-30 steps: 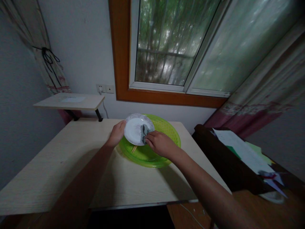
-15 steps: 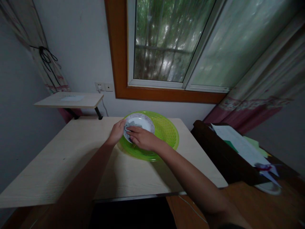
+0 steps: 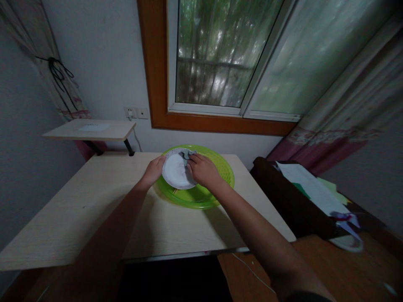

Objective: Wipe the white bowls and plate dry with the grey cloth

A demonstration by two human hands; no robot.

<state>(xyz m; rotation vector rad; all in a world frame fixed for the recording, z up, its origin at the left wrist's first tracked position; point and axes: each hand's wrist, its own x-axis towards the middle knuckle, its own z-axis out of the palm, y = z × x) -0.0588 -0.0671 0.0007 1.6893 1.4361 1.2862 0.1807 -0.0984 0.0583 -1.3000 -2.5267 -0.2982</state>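
Observation:
A white plate (image 3: 176, 171) with a patterned rim is held tilted above a green plastic basket tray (image 3: 199, 202). My left hand (image 3: 153, 171) grips the plate's left rim, fingers closed on it. At the plate's upper right, my right hand (image 3: 204, 168) is closed on a grey cloth (image 3: 186, 155) and presses it to the plate's face. Part of the cloth is hidden under the fingers. Something thin and tan, perhaps chopsticks (image 3: 175, 191), shows in the tray just below the plate.
The tray stands on a pale wooden table (image 3: 103, 218). A small raised shelf (image 3: 116, 132) with a paper label is at the back left. Beyond the table are a window (image 3: 229, 54) and a wall socket (image 3: 130, 112). Papers (image 3: 310, 184) lie on a dark piece of furniture at the right.
My right hand has moved with the cloth from the left part of the plate to its upper right, baring the plate's middle. My left hand stays on the rim.

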